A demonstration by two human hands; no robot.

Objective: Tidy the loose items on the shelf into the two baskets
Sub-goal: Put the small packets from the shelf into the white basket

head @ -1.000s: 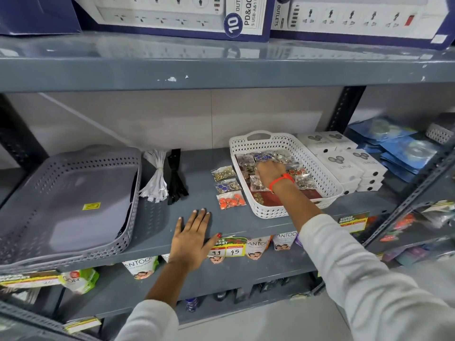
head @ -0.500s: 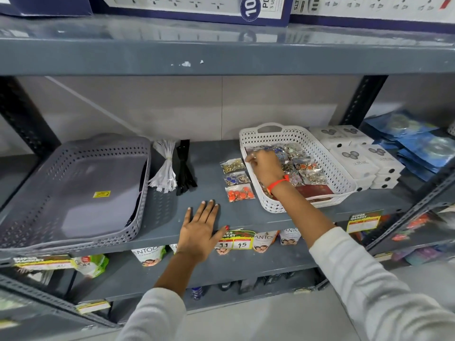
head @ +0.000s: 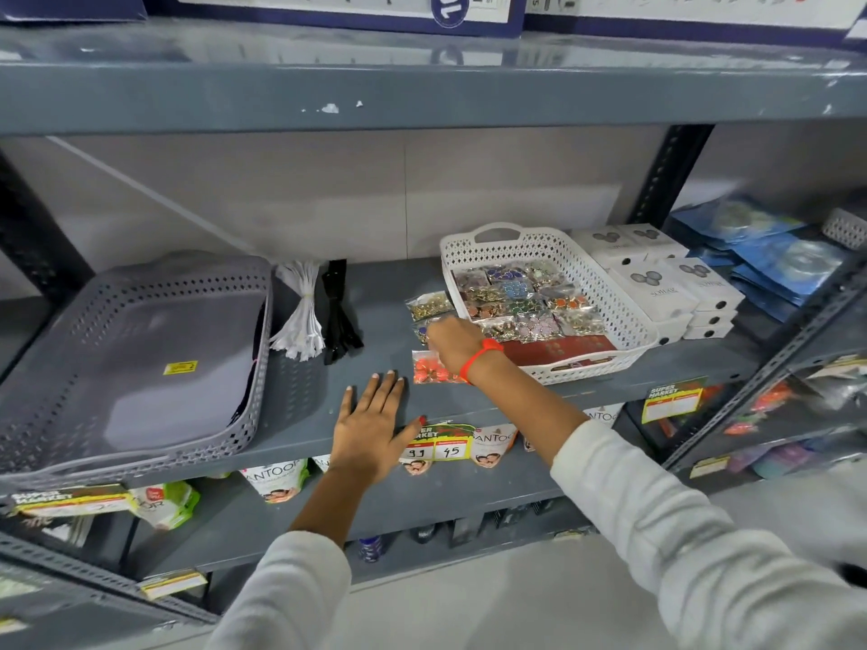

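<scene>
A white basket point(head: 610, 288) on the right of the shelf holds several packets of beads and studs. Three packets lie on the shelf just left of it: a gold one point(head: 428, 304), a blue one point(head: 421, 331) and an orange one point(head: 429, 368). My right hand point(head: 450, 342), with a red band at the wrist, is down on the blue packet, fingers curled over it and hiding most of it. My left hand point(head: 375, 424) rests flat on the shelf's front edge, fingers spread. A grey basket point(head: 260, 354) leans tilted at the left with nothing in it. Beside it lie a white tie bundle point(head: 302, 316) and a black tie bundle point(head: 338, 321).
Stacked white boxes point(head: 666, 279) stand right against the white basket's far side. Blue packs point(head: 779, 260) lie further right. The upper shelf's edge point(head: 422, 96) overhangs the work area. Price tags point(head: 438, 445) hang from the front edge near my left hand.
My right hand has come out of the white basket and moved left onto the blue packet on the shelf. My left hand has stayed flat on the shelf edge.
</scene>
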